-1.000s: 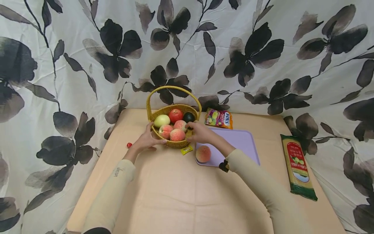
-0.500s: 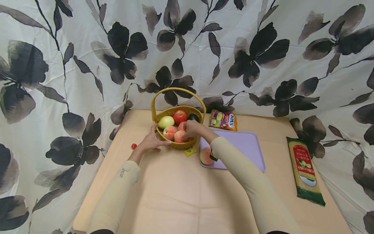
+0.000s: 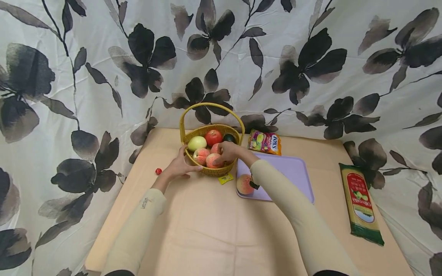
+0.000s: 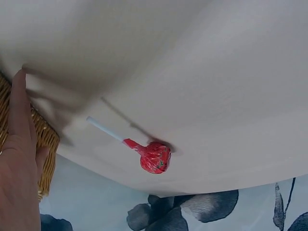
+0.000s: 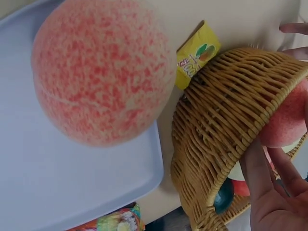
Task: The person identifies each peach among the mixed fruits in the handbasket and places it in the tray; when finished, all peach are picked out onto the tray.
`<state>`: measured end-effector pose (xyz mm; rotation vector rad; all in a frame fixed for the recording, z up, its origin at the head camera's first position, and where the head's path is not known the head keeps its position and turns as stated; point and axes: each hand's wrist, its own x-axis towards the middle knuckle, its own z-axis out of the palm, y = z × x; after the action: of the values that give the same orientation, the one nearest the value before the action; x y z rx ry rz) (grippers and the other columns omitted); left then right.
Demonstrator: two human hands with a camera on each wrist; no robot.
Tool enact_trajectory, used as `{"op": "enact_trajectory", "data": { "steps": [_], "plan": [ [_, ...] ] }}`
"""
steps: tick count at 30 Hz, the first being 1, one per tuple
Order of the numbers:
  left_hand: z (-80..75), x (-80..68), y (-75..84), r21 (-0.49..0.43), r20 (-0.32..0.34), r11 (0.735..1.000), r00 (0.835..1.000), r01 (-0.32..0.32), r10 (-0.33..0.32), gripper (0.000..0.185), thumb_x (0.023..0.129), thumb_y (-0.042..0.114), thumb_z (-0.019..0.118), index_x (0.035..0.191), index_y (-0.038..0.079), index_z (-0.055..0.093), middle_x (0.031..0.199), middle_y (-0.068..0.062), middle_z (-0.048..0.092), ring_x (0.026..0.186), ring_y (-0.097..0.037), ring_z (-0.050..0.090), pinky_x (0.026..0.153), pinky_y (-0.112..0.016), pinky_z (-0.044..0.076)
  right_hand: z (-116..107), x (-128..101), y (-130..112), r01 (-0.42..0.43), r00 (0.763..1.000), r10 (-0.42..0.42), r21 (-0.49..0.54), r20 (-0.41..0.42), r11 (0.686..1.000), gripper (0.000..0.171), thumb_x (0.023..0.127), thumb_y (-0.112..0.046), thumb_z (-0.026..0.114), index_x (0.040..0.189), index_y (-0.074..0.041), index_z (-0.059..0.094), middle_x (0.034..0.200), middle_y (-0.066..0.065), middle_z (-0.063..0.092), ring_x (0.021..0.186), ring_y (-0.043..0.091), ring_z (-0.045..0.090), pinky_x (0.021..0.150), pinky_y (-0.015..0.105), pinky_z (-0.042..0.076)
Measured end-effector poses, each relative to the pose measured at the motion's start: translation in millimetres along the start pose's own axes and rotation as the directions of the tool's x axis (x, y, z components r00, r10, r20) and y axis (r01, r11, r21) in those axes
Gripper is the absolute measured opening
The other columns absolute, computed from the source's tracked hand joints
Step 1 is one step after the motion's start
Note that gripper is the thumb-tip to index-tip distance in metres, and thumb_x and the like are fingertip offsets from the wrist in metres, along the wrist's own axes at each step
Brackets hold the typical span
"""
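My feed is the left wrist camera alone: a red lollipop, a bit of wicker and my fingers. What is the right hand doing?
Observer: The right hand reaches into the wicker basket, fingers on a peach at its front.
Operator: Any fruit outside the basket?
Observer: Yes, one peach on the tray, at the near left corner of the lilac tray.
Operator: What lies between basket and tray?
Observer: A small yellow sachet on the table, its corner under the basket's side.
Operator: And my left hand?
Observer: The left hand rests against the basket's left outer wall, thumb along the front.
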<state>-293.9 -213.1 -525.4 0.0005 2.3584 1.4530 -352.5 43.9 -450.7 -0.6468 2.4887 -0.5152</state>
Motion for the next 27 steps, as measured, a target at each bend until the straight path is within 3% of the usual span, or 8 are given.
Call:
{"op": "enact_trajectory", "data": {
  "steps": [10, 14, 21, 27],
  "plan": [
    [-0.5, -0.7, -0.4, -0.020, 0.002, 1.000, 1.000, -0.007, 0.007, 0.131, 0.081, 0.045, 0.090, 0.165, 0.028, -0.009, 0.174, -0.018, 0.002, 0.143, -0.045, 0.042, 0.095, -0.056, 0.060, 5.2, -1.8, 5.6, 0.057, 0.996, -0.046, 0.165, -0.070, 0.985, 0.047, 0.088, -0.039, 0.084, 0.122, -0.010, 0.067, 0.124, 0.011, 0.067, 0.110, 0.025, 0.061, 0.091, 0.034, 0.055],
    [-0.2, -1.0, -0.6, -0.017, 0.003, 1.000, 1.000, -0.005, 0.005, 0.133, 0.080, 0.045, 0.090, 0.165, 0.026, -0.010, 0.174, -0.019, 0.002, 0.145, -0.044, 0.041, 0.094, -0.054, 0.061, 7.1, -1.4, 6.2, 0.092, 0.993, -0.075, 0.206, -0.092, 0.974, 0.044, 0.087, -0.034, 0.085, 0.122, -0.013, 0.068, 0.123, 0.010, 0.068, 0.110, 0.025, 0.061, 0.089, 0.034, 0.055],
    [0.3, 0.8, -2.2, -0.018, 0.000, 1.000, 1.000, 0.007, -0.007, 0.132, 0.080, 0.047, 0.090, 0.165, 0.028, -0.009, 0.175, -0.017, 0.001, 0.147, -0.043, 0.039, 0.094, -0.053, 0.061, 7.6, -0.8, 2.3, 0.128, 0.985, -0.104, 0.174, -0.137, 0.976, 0.044, 0.086, -0.030, 0.086, 0.124, -0.014, 0.071, 0.124, 0.010, 0.069, 0.108, 0.024, 0.063, 0.090, 0.034, 0.056],
    [1.5, 0.8, -3.0, -0.005, -0.001, 1.000, 1.000, -0.008, 0.008, 0.132, 0.081, 0.047, 0.089, 0.165, 0.027, -0.010, 0.175, -0.018, 0.000, 0.142, -0.043, 0.044, 0.092, -0.053, 0.062, 8.0, -1.8, -2.7, 0.106, 0.989, -0.090, 0.139, -0.119, 0.985, 0.045, 0.087, -0.027, 0.086, 0.126, -0.015, 0.067, 0.125, 0.014, 0.067, 0.109, 0.025, 0.062, 0.090, 0.035, 0.055]
  ]
}}
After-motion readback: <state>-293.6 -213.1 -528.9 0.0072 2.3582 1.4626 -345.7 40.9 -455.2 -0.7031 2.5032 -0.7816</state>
